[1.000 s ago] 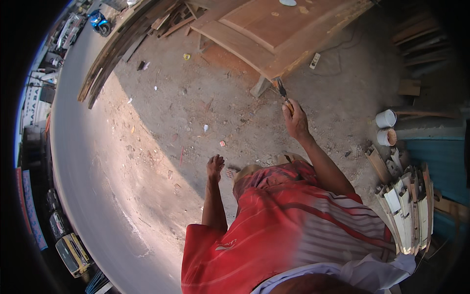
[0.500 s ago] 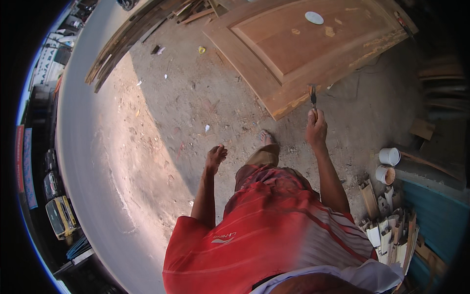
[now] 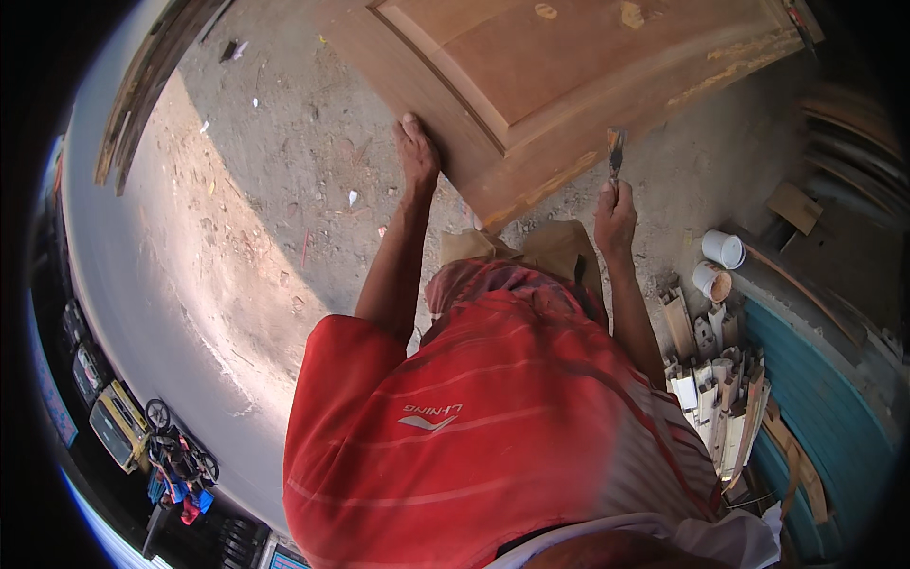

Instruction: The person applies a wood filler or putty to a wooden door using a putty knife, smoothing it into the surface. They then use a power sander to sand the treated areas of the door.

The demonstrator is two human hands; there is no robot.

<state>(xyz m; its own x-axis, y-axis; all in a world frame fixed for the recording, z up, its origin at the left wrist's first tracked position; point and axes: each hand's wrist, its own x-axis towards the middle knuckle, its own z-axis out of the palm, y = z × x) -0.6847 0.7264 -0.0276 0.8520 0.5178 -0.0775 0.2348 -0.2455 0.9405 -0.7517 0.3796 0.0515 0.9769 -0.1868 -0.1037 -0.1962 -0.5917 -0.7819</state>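
A brown panelled wooden door (image 3: 559,156) lies ahead of me, with patches of pale filler on its panel and along its near edge. My left hand (image 3: 418,159) is at the door's left edge, gripping it, with some fingers hidden. My right hand (image 3: 615,216) is closed round the handle of a putty knife (image 3: 616,152). The knife's smeared blade points away from me, close to the door's near edge.
Two white buckets (image 3: 723,248) stand at the right beside a bundle of wood offcuts (image 3: 725,408). A teal panel (image 3: 806,408) runs behind them. Long planks (image 3: 152,85) lie at the far left by the road (image 3: 123,247), where a motorbike (image 3: 175,455) and a yellow vehicle (image 3: 118,427) show.
My left hand has reached forward to the door's left edge. My body has come closer to the door and bent lower. The putty knife stays in my right hand.
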